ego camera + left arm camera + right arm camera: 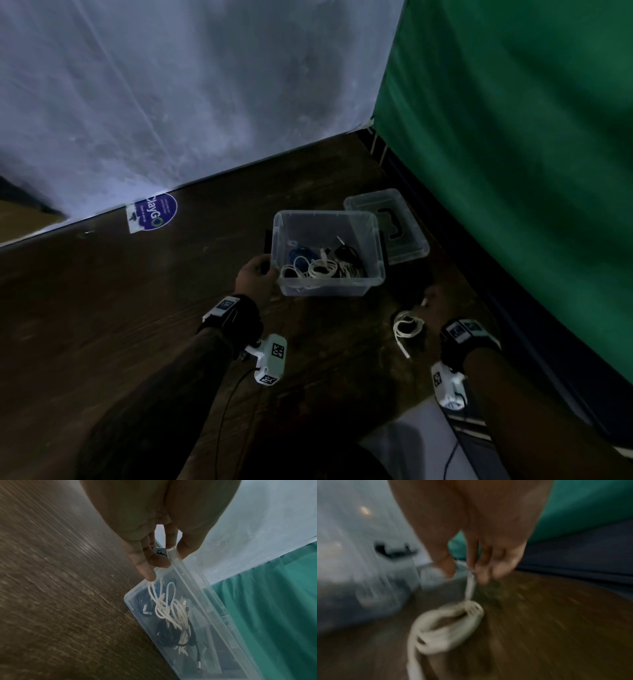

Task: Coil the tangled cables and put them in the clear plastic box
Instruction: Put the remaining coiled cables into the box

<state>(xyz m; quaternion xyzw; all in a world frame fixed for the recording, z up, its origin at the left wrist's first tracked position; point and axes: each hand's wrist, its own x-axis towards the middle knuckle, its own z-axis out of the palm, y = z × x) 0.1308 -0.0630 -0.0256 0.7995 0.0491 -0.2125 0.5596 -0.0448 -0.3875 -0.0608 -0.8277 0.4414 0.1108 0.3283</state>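
A clear plastic box (329, 286) stands open on the dark wooden table (137, 325). Inside lie white cables (322, 269), a blue one (301, 255) and a black one (346, 253). My left hand (255, 274) grips the box's left rim; in the left wrist view the left hand (166, 563) has its thumb over the rim (197, 588) and fingers on the outer wall, with the white cables (171, 609) below. My right hand (433, 303) pinches one end of a coiled white cable (407, 325) hanging right of the box. The right wrist view is blurred and shows the right hand (467, 572) and the coil (447, 626).
The box's clear lid (373, 202), with a black handle, lies behind the box on the right. A purple sticker (156, 211) sits at the table's back edge. A white sheet (171, 102) closes the back and a green cloth (513, 137) the right side.
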